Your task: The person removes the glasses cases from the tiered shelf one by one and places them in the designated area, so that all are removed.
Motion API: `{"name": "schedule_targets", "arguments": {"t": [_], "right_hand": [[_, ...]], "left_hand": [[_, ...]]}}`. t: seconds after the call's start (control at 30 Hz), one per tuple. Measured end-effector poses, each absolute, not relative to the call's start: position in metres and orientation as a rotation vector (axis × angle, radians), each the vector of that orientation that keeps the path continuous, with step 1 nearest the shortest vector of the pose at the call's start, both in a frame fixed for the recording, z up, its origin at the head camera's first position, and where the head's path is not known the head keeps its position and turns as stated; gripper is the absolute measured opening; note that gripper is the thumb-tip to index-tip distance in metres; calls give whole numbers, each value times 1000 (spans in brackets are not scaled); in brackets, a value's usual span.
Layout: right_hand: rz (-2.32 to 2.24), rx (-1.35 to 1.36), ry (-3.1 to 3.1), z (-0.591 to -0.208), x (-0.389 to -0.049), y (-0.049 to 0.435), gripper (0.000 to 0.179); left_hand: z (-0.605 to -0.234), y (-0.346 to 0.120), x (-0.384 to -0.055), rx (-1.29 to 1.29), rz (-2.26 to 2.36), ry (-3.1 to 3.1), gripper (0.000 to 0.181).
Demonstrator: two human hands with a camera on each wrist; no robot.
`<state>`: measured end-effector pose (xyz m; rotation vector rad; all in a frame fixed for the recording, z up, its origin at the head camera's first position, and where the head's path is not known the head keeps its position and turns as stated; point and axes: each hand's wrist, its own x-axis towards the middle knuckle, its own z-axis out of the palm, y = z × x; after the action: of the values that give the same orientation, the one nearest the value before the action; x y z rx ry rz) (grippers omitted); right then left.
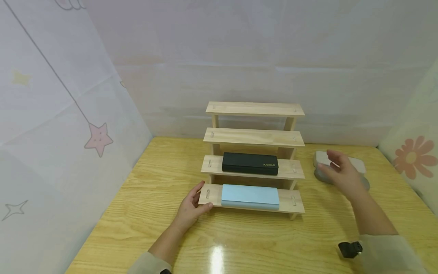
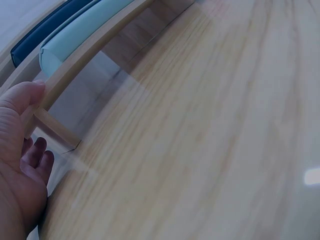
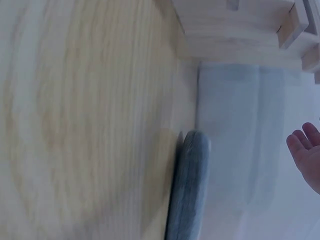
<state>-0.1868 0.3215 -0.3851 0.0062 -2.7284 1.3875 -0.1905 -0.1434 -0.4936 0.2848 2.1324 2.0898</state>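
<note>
A wooden four-step display rack (image 1: 254, 137) stands on the table. My left hand (image 1: 190, 208) grips the left end of its lowest step, thumb at the front edge; in the left wrist view the hand (image 2: 22, 145) shows the other fingers below the board. On that step lies a light blue glasses case (image 1: 250, 196). One step up is a black glasses case (image 1: 249, 163) lettered "KANOLD". My right hand (image 1: 343, 177) hovers with fingers apart, holding nothing, over a grey case (image 1: 365, 183) and a whitish case (image 1: 357, 164), both partly hidden by it.
The yellowish wood-grain table (image 1: 154, 179) reaches back to a pale cloth backdrop (image 1: 239, 49). Side cloths stand at left and right, with a printed pink star (image 1: 99, 139) and a flower (image 1: 414, 156). The two upper steps hold nothing.
</note>
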Motion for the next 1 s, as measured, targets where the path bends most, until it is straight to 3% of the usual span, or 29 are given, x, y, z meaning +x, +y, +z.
{"name": "schedule_targets", "arguments": {"t": [1.0], "right_hand": [[1501, 465, -2733, -377, -202, 235, 68]], "left_hand": [[-492, -143, -190, 282, 2097, 2115, 84]]}}
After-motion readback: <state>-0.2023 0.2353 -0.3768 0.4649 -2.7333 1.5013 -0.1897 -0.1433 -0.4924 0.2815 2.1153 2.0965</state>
